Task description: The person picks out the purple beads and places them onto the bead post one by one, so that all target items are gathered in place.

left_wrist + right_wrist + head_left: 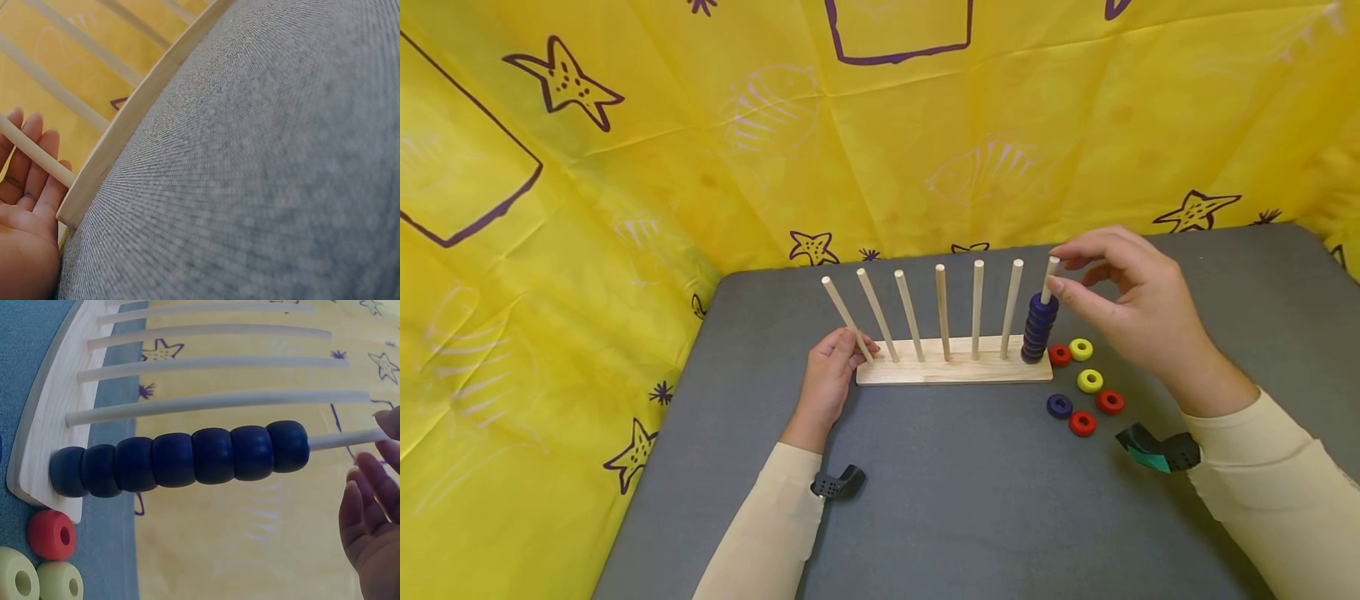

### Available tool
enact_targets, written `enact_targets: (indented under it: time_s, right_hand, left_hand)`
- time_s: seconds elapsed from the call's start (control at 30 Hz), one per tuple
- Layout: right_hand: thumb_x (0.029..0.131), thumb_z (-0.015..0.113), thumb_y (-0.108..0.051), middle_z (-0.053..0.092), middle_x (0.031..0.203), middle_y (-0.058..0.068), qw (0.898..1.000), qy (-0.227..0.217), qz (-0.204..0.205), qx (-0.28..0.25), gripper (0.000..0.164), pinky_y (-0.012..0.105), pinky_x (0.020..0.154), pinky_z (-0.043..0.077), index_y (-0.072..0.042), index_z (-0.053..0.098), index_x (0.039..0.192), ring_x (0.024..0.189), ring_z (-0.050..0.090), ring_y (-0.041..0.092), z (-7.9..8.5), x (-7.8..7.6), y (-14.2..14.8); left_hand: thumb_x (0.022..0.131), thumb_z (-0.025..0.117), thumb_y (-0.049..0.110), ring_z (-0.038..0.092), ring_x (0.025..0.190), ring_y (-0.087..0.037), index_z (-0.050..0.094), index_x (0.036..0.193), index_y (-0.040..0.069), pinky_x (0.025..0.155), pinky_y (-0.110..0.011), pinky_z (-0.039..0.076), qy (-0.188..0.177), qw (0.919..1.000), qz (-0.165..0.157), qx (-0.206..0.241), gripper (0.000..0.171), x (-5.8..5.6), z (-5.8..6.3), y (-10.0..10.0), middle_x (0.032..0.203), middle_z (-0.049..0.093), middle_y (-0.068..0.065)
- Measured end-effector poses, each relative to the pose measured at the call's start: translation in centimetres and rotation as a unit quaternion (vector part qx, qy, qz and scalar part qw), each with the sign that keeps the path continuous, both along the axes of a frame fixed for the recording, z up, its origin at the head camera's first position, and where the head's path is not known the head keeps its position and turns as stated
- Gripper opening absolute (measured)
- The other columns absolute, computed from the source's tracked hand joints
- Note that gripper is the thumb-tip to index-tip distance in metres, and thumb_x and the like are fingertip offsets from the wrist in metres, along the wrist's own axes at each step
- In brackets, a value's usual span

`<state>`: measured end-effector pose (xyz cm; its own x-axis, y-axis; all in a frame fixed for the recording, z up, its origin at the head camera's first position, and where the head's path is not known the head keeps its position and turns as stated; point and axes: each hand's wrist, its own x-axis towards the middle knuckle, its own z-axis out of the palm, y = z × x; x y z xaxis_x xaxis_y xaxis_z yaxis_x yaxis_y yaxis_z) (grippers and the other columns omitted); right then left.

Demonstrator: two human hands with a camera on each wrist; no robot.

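A wooden stand (pixel 955 371) with a row of upright pegs rests on the table. Dark blue beads (pixel 194 455) are stacked on its rightmost peg (pixel 1049 279), the top of which stays bare. My right hand (pixel 1131 304) is at that peg's tip, thumb and index finger apart on either side of it, with no bead between them. At the stand's other end, my left hand (pixel 831 375) lies around the foot of the leftmost peg (pixel 848 321). Its fingers (pixel 37 162) extend loosely behind that peg in the left wrist view.
Loose beads lie right of the stand: a red bead (pixel 1060 355) by its corner, a yellow bead (pixel 1081 349), another yellow bead (pixel 1090 381), a blue bead (pixel 1059 406) and two more red ones. A yellow patterned cloth (pixel 880 167) hangs behind the grey table (pixel 925 500).
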<state>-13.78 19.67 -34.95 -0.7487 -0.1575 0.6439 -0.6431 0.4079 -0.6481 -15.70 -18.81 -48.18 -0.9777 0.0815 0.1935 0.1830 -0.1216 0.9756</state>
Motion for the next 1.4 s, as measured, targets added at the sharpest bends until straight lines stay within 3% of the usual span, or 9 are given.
enact_targets:
  time_s: [0.33,0.53,0.63,0.77,0.93,1.2,1.4]
  right_hand:
    - [0.086,0.078,0.025,0.07,0.116,0.015,0.999,-0.026,0.027,-0.034,0.037,0.018,0.085,0.052,0.008,0.074,0.119,0.099,0.064,0.017,-0.2,0.5,0.4]
    - [0.101,0.068,0.014,0.071,0.119,0.015,0.993,-0.056,0.064,-0.077,0.024,0.021,0.088,0.053,0.009,0.072,0.124,0.106,0.066,0.021,-0.1,0.9,0.9]
    - [0.109,0.058,0.006,0.071,0.12,0.019,0.983,-0.065,0.115,-0.129,0.021,0.024,0.09,0.051,0.013,0.07,0.126,0.109,0.064,0.026,-0.1,1.0,1.1]
    - [0.116,0.046,-0.005,0.071,0.121,0.021,0.965,-0.065,0.175,-0.186,0.032,0.027,0.092,0.05,0.016,0.068,0.128,0.109,0.063,0.028,-0.6,0.9,1.6]
    - [0.121,0.036,-0.018,0.069,0.129,0.02,0.944,-0.063,0.242,-0.215,0.045,0.028,0.098,0.047,0.015,0.065,0.134,0.117,0.062,0.029,-1.7,0.8,2.2]
    - [0.122,0.029,-0.022,0.068,0.132,0.021,0.938,-0.058,0.271,-0.208,0.052,0.029,0.097,0.048,0.017,0.06,0.137,0.118,0.062,0.029,-3.3,1.1,2.8]
    - [0.122,0.029,-0.032,0.069,0.132,0.021,0.922,-0.087,0.298,-0.23,0.06,0.031,0.097,0.047,0.016,0.059,0.139,0.12,0.062,0.03,-4.7,1.1,3.7]
  left_hand:
    - [0.114,0.059,0.04,0.069,0.104,-0.03,0.061,0.111,-0.022,0.095,-0.036,0.056,0.001,1.0,0.001,-0.008,0.062,0.0,-0.2,-0.2,0.102,0.071,-0.011]
    - [0.114,0.058,0.039,0.069,0.104,-0.032,0.062,0.111,-0.021,0.095,-0.037,0.056,-0.001,0.9999,0.001,-0.011,0.061,-0.1,-0.4,-0.2,0.103,0.07,-0.012]
    - [0.115,0.058,0.039,0.069,0.103,-0.031,0.062,0.111,-0.021,0.095,-0.038,0.056,-0.001,1.0,0.0,-0.009,0.06,-0.1,-0.4,-0.2,0.104,0.07,-0.013]
    - [0.115,0.057,0.037,0.069,0.104,-0.032,0.062,0.112,-0.021,0.095,-0.038,0.056,-0.001,1.0,-0.001,-0.01,0.059,-0.1,-0.3,-0.2,0.104,0.07,-0.012]
    - [0.116,0.056,0.036,0.069,0.104,-0.033,0.062,0.111,-0.021,0.096,-0.039,0.056,-0.002,0.9999,0.0,-0.01,0.058,-0.1,-0.3,-0.2,0.103,0.07,-0.012]
    - [0.116,0.055,0.036,0.069,0.105,-0.033,0.063,0.11,-0.02,0.096,-0.039,0.056,-0.001,0.9999,0.0,-0.012,0.057,0.0,-0.2,-0.1,0.104,0.07,-0.013]
    - [0.115,0.057,0.039,0.068,0.105,-0.032,0.062,0.11,-0.02,0.095,-0.038,0.056,-0.001,0.9999,0.001,-0.015,0.06,0.0,-0.2,-0.1,0.103,0.07,-0.013]
